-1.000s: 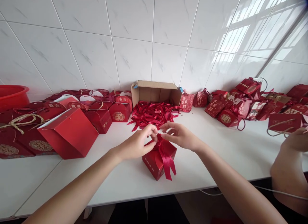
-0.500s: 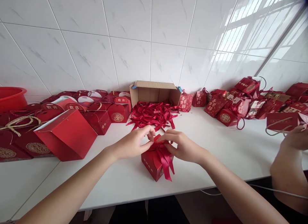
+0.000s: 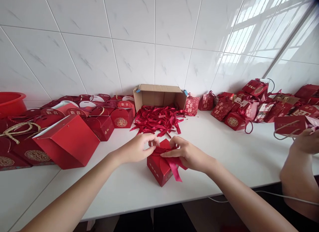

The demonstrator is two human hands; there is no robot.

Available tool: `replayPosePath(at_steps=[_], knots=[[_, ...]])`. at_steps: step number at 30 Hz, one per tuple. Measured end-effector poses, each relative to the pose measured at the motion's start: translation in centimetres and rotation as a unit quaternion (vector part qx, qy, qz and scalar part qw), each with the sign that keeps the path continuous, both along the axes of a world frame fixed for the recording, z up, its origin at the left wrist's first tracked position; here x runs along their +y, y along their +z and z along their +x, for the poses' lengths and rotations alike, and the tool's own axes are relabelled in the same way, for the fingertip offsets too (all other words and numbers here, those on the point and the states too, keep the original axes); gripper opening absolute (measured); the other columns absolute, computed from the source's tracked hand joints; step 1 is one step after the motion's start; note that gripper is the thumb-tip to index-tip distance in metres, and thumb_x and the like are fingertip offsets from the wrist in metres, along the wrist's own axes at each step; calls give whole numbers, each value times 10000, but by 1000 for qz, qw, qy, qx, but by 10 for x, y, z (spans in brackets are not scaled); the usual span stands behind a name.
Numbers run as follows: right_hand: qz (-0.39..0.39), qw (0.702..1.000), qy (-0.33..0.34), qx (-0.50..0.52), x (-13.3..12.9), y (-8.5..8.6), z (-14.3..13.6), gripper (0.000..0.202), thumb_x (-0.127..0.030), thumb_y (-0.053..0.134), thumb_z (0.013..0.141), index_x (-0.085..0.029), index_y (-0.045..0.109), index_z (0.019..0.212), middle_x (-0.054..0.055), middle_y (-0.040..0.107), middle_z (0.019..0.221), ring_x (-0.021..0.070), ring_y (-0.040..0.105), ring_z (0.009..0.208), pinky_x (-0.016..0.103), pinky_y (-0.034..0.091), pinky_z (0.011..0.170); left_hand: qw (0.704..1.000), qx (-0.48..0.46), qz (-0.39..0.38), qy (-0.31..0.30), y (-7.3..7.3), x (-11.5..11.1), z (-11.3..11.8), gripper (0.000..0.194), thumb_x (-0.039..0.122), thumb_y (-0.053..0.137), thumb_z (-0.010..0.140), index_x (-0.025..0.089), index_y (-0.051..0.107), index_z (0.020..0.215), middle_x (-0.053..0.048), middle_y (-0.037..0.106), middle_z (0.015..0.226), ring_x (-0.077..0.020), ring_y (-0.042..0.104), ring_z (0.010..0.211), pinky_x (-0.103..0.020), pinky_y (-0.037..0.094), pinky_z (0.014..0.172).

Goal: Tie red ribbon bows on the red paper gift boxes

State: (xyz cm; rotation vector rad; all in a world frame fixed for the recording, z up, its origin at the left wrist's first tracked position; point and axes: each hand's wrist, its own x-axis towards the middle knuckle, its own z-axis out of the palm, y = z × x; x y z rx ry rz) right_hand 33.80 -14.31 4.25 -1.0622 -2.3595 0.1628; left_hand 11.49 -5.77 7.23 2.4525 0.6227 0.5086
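A small red gift box (image 3: 157, 170) with gold lettering stands on the white table in front of me. A red satin ribbon (image 3: 175, 170) lies across its top, with tails hanging over the right side. My left hand (image 3: 142, 147) is at the box's upper left, thumb and fingertips pinched on the ribbon. At the upper right, my right hand (image 3: 185, 154) is closed on the ribbon too, its index finger stretched over the box top. The fingers partly hide the ribbon's crossing.
An open cardboard box (image 3: 159, 89) spills a heap of red ribbons (image 3: 159, 120) behind the gift box. Rows of red boxes (image 3: 123, 117) stand left, near a red basin (image 3: 11, 104). More gift boxes (image 3: 234, 121) are piled right. Another person's hand (image 3: 306, 142) holds a corded box (image 3: 289, 125).
My right hand has shifted its fingers over the box top and pulled part of the ribbon rightward. My left hand has stayed near the upper left edge. The box has hardly moved.
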Motion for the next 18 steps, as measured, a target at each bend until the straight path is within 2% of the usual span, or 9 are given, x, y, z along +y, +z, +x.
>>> replayPosePath(at_steps=[3,7,12,18], knots=[[-14,999,9,28,-1,-1,0,406,-35,535,840,-276,700,1122,52,462,882,166,522,788,319,532,674,1000,18,-15,-20,0,-1,1,84,203,526,813,232,605,816,-6,637,871,-187,579,869,-284,469,776],[-53,997,13,60,-6,1,-4,418,-40,451,875,-261,693,1133,64,466,899,164,535,811,337,548,711,999,27,-25,-18,-1,0,0,48,233,545,807,234,590,825,-7,591,892,-188,553,898,-283,462,794],[-82,993,4,82,-18,3,-14,472,5,423,828,-222,686,1148,76,466,929,165,544,831,349,546,762,999,22,-34,-32,-3,0,-1,88,274,522,840,228,591,811,-19,570,894,-191,538,888,-294,459,782],[-91,992,6,92,-25,2,-23,494,19,436,799,-234,689,1140,63,456,921,153,520,810,325,539,762,998,8,-45,-42,1,-2,-1,99,304,519,869,233,576,829,-20,539,905,-189,512,933,-307,456,825]])
